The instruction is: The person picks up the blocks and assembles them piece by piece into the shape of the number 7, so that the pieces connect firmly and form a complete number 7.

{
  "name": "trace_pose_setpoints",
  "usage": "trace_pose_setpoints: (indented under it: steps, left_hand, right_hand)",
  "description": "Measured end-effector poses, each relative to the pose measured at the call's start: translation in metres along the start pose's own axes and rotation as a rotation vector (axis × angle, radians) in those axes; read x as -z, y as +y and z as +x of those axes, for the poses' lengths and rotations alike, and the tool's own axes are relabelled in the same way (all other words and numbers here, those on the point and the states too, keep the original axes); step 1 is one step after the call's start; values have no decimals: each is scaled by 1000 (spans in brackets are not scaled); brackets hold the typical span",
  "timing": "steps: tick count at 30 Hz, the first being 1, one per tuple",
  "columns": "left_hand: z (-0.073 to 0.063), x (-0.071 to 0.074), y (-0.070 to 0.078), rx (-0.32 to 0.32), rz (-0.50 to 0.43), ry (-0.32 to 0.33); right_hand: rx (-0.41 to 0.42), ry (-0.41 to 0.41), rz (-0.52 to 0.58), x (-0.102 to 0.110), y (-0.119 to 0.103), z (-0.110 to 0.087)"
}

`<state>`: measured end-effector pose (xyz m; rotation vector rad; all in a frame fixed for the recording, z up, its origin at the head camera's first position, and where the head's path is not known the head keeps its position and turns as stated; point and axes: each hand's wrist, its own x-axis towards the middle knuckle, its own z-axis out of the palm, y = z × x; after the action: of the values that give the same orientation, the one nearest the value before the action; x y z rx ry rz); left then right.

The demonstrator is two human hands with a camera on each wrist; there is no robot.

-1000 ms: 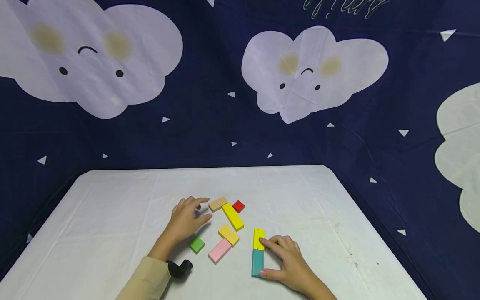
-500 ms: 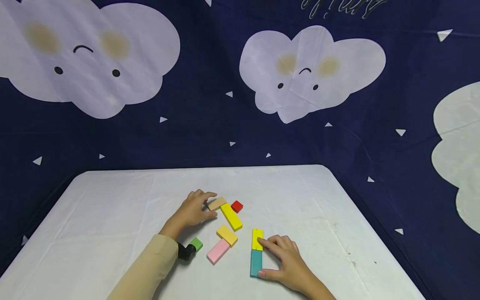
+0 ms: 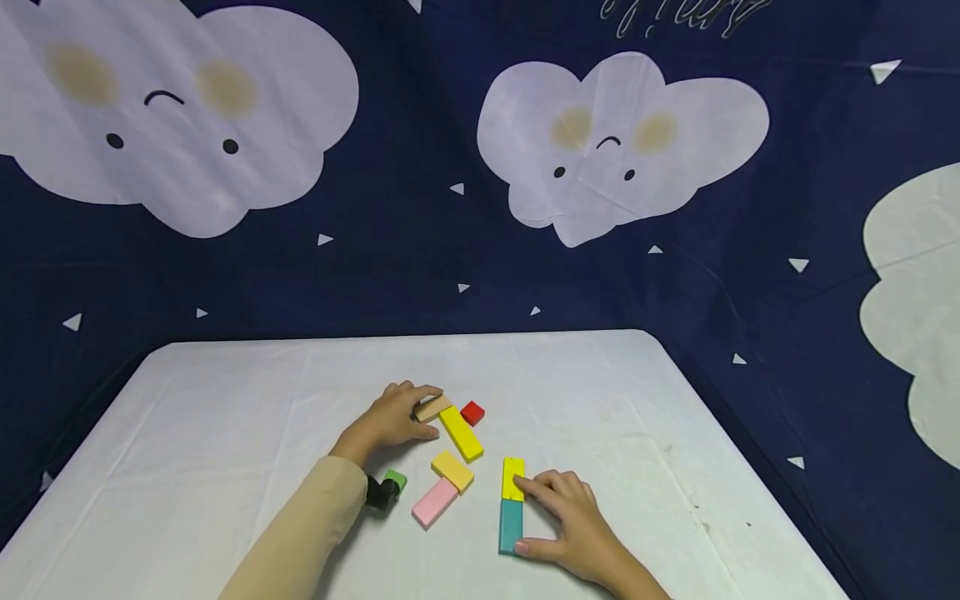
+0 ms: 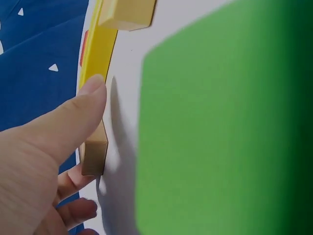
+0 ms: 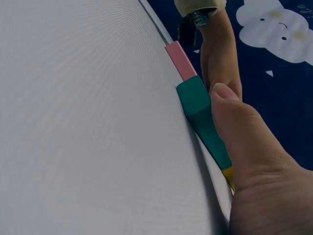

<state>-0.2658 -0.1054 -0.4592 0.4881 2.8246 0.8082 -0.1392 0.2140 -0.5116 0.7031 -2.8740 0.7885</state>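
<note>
My left hand (image 3: 393, 417) reaches around a tan block (image 3: 432, 407), index finger along its far side and thumb apart on its near side. In the left wrist view the thumb (image 4: 78, 115) overlaps that block and the long yellow block (image 3: 461, 433) touching it. My right hand (image 3: 570, 525) lies beside two blocks lined up end to end: its index fingertip rests on the short yellow block (image 3: 512, 477), and its thumb touches the near end of the teal block (image 3: 511, 527). The right wrist view shows this thumb (image 5: 239, 122) along the teal block.
A red cube (image 3: 472, 412) sits right of the long yellow block. Nearer, a light orange block (image 3: 453, 472) meets a pink block (image 3: 435, 503). A green block (image 3: 400, 477) is partly hidden by the black wrist camera (image 3: 382, 493). All lie on the white table (image 3: 247, 433).
My left hand has moved right and forward to the tan block, its sleeve and wrist camera now covering part of the green block. My right hand stays on the yellow and teal blocks.
</note>
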Motion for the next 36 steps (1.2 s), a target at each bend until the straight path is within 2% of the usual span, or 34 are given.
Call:
trace_pose_setpoints:
  steps: [6, 13, 20, 24, 28, 36]
  left_hand:
    - [3, 1, 0, 14, -4, -89]
    - [6, 1, 0, 26, -74, -120]
    - [3, -2, -2, 67, -152, -113]
    - [0, -3, -5, 48, -212, -102]
    - [-3, -4, -8, 30, -233, -83]
    - [-8, -4, -10, 45, -265, -63]
  right_hand:
    - [-2, -2, 1, -1, 1, 0]
    - [0, 4, 5, 0, 1, 0]
    - [-3, 1, 6, -1, 1, -1]
    - [-5, 0, 8, 0, 1, -1]
    - [-2, 1, 14, 1, 1, -1]
    - [-2, -5, 22, 1, 1, 0]
